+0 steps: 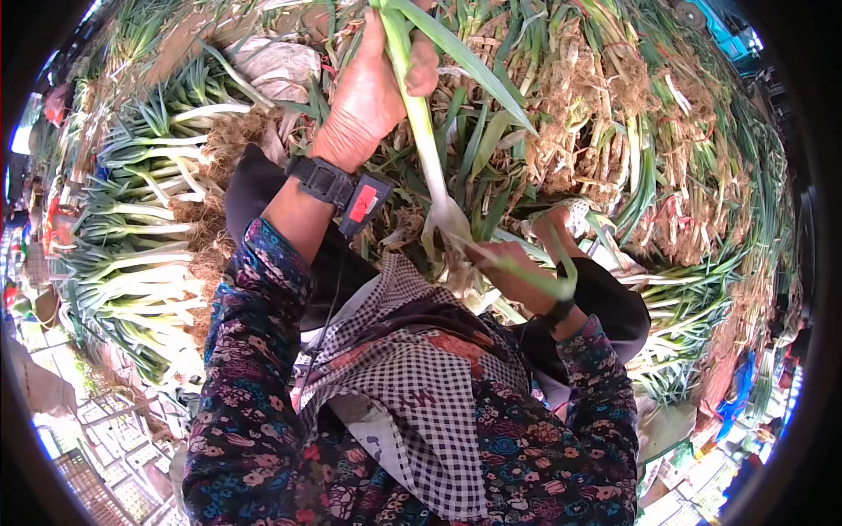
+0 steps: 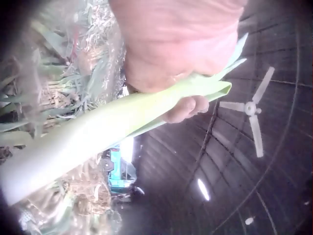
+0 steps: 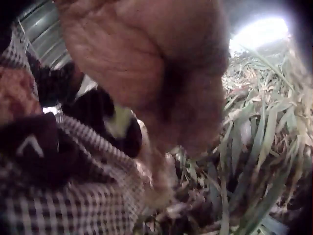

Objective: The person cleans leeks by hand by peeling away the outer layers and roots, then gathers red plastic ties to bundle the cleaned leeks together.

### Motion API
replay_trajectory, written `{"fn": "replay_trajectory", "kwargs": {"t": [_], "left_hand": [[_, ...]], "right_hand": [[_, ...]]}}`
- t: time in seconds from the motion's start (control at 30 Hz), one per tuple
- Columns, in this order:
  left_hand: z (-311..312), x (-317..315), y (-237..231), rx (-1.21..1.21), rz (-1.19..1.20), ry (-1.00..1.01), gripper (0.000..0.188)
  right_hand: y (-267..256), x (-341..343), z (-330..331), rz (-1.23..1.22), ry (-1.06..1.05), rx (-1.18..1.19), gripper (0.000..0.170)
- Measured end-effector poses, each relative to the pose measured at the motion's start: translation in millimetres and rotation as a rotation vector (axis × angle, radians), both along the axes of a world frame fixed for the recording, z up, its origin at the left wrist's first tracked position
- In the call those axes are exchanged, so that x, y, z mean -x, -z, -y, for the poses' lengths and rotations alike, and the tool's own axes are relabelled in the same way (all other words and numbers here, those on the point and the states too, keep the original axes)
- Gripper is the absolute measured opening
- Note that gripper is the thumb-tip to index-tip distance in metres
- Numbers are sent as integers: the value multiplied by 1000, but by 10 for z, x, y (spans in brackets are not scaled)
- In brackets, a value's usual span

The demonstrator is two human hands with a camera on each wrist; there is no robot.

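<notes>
A leek [image 1: 424, 140] slants down the middle of the head view, green leaves at the top and white root end below. The left hand [image 1: 373, 96] grips its green upper part, fingers curled round the stalk. In the left wrist view the stalk [image 2: 93, 127] runs out of the left hand [image 2: 181, 49] towards the lower left. Down at the root end, the right hand [image 1: 517, 276] pinches loose outer leaf or root matter, and a pale green strip [image 1: 526, 279] hangs across it. The right hand [image 3: 151, 68] hides its own fingertips in the right wrist view.
Rows of leeks [image 1: 149, 254] with roots lie at the left, and rooted bundles [image 1: 605, 114] at the upper right. More leeks [image 1: 684, 307] lie at the lower right. Cut leaves [image 3: 259, 147] cover the ground near the right hand. A checked cloth [image 1: 421, 377] covers the person's lap.
</notes>
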State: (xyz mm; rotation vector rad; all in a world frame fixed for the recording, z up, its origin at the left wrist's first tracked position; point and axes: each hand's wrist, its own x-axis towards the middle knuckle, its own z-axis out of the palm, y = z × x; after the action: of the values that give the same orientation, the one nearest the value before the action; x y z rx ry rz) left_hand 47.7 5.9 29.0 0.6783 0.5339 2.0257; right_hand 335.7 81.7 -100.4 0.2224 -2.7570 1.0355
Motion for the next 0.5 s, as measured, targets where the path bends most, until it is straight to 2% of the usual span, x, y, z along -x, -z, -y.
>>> {"fn": "replay_trajectory", "kwargs": {"t": [0.07,0.1,0.13,0.2,0.27,0.3,0.33,0.4,0.43,0.47,0.5], "left_hand": [[-4,-3,110,54,9,24,52],[-43,51,142,81,-9,-87,49],[-45,86,170,107,-26,-203,46],[-23,139,121,116,48,-195,40],[-45,236,181,164,139,-263,36],[-52,299,206,149,59,-262,38],[-52,336,243,152,62,-260,38],[-52,424,208,241,54,-361,38],[-18,393,74,236,73,-381,40],[7,444,114,238,79,-390,40],[38,510,175,147,41,-289,42]], "right_hand": [[-272,40,-21,346,137,-243,13],[-550,207,-16,382,181,-290,16],[-619,303,-29,299,183,-350,23],[-583,599,117,38,516,39,33],[-489,815,321,-9,461,49,35],[-432,869,383,-63,417,67,37],[-390,909,373,-59,419,69,37],[-335,1046,309,26,275,141,37],[-314,1145,305,-104,255,196,33],[-310,1211,266,-26,280,217,30],[-450,1288,281,-51,261,303,27]]}}
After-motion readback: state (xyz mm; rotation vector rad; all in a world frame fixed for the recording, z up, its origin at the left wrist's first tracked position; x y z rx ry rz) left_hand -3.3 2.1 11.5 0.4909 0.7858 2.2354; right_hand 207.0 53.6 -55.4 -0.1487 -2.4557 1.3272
